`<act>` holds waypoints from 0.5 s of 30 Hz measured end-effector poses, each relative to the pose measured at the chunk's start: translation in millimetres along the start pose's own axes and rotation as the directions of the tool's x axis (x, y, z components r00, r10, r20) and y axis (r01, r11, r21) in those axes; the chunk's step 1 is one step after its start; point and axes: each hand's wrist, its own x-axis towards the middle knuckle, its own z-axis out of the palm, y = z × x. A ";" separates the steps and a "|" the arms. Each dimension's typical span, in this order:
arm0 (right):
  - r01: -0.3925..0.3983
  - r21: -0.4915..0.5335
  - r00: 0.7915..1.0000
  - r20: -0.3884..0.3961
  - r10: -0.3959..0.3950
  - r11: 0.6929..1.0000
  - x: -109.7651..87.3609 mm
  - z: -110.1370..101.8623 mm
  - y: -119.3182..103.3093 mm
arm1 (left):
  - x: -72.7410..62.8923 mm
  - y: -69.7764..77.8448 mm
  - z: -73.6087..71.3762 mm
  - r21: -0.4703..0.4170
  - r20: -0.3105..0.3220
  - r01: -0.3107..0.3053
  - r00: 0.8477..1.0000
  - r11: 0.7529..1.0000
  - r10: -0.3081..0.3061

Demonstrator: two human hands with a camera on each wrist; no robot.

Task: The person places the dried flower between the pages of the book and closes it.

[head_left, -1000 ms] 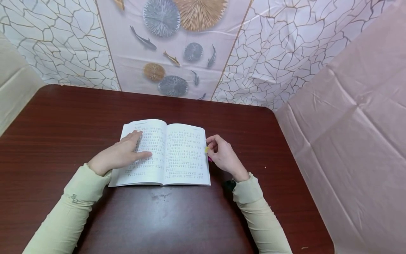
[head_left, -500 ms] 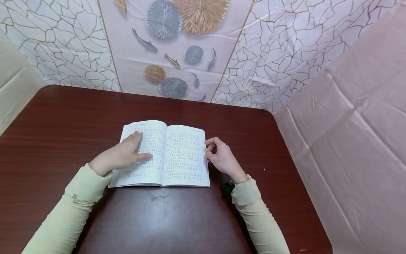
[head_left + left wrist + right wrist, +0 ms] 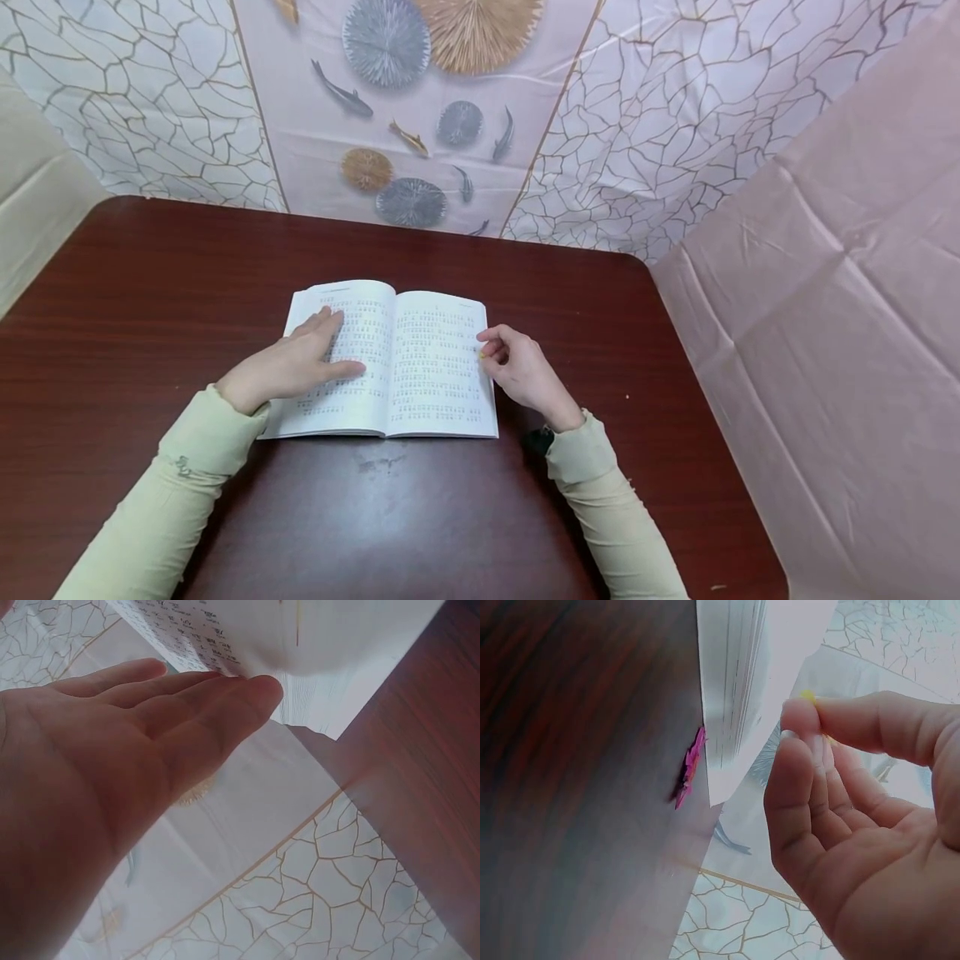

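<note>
The right hand pinches a small yellow thing between thumb and fingertip, at the open book's right edge. The left hand, fingers extended, rests on the book's left page. Just beside the book's right edge, a pink object lies on the reddish-brown table beneath the book.

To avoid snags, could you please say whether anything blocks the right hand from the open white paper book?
Nothing visible does: the right hand, pinching a small yellow piece, is by the book; a jagged pink object lies alongside.
</note>
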 end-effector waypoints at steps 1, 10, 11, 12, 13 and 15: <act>0.001 0.000 1.000 0.002 -0.001 1.000 -0.2 -0.3 0.6 | 0.5 0.3 0.6 0.001 0.002 0.000 1.000 1.000 0.000; 0.030 0.003 1.000 0.007 -0.030 1.000 2.4 -0.3 2.1 | 3.4 0.7 3.9 0.018 0.008 0.027 1.000 0.999 -0.027; 0.025 0.000 1.000 0.006 -0.025 1.000 1.9 -0.4 2.2 | 3.8 1.0 4.7 0.020 0.009 0.026 1.000 0.999 -0.026; 0.017 -0.003 1.000 0.005 -0.017 1.000 1.2 -0.5 2.4 | 4.3 1.2 6.0 0.021 0.008 0.023 1.000 1.000 -0.023; 0.011 -0.006 1.000 0.005 -0.011 1.000 1.5 -0.4 2.0 | 4.1 1.5 6.0 0.024 0.002 0.020 1.000 1.000 -0.020; -0.005 -0.009 1.000 0.006 0.005 1.000 1.8 -0.3 1.1 | 4.0 1.2 6.7 0.027 -0.007 0.020 1.000 0.999 -0.020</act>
